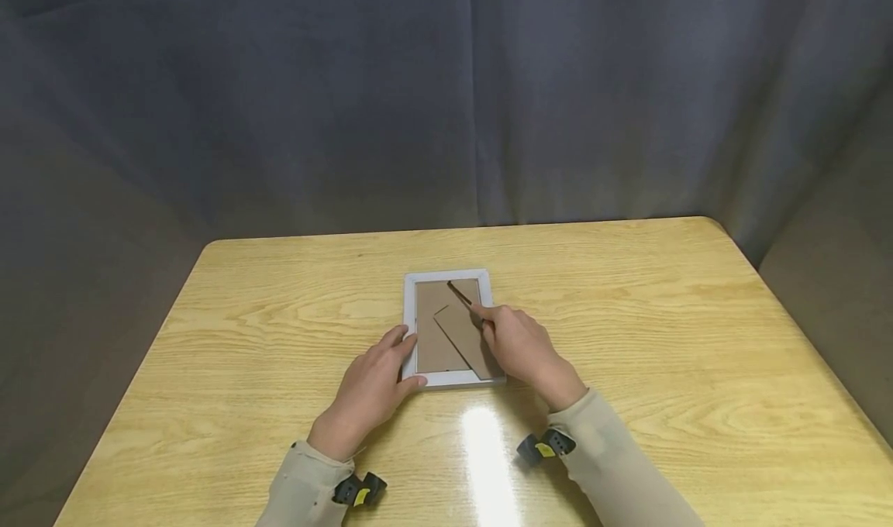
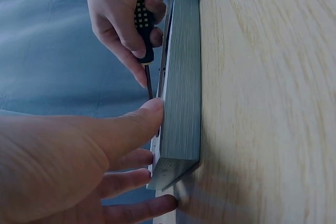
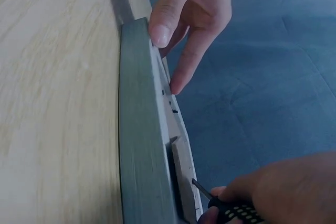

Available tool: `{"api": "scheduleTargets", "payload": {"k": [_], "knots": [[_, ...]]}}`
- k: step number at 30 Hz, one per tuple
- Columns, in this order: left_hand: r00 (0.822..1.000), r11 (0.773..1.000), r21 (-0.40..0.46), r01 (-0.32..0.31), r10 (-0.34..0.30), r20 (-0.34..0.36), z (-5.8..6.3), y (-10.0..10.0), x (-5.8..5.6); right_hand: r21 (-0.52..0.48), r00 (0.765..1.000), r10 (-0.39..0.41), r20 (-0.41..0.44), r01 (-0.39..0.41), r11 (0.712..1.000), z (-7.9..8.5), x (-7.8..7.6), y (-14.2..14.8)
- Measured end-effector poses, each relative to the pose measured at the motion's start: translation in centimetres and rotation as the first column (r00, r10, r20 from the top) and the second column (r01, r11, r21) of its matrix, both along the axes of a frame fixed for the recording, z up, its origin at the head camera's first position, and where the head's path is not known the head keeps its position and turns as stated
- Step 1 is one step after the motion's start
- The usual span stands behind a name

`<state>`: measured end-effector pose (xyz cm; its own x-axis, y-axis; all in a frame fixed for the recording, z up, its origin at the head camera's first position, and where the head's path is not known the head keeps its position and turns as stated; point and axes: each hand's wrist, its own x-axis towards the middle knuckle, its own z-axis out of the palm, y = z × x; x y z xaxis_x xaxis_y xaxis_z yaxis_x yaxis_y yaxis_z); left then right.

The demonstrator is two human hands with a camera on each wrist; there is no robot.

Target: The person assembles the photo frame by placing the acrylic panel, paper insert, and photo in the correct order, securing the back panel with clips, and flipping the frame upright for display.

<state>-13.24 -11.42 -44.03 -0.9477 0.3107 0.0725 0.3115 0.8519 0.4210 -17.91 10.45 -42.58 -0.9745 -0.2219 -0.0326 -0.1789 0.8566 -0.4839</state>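
Observation:
A picture frame with a white rim lies back up on the table, its brown backing board showing. Across the board lies a slanted brown stand flap. My right hand grips a screwdriver by its dark, light-dotted handle. The screwdriver's thin shaft points to the far part of the board; whether its tip touches cannot be told. My left hand rests at the near left corner of the frame, thumb on the near rim and fingers along the left side.
The frame lies near the middle of a light wooden table. Dark grey curtains hang behind the table and at both sides. A bright reflection shows on the tabletop nearer me. Each wrist wears a small black camera.

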Motion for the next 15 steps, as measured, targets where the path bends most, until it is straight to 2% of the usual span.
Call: {"api": "scheduleTargets", "payload": {"k": [15], "knots": [[1.000, 1.000, -0.003, -0.006, 0.006, -0.014, -0.01, 0.06, 0.08, -0.012, 0.997, 0.061, -0.056, -0.062, 0.998, 0.21, 0.24, 0.63]]}}
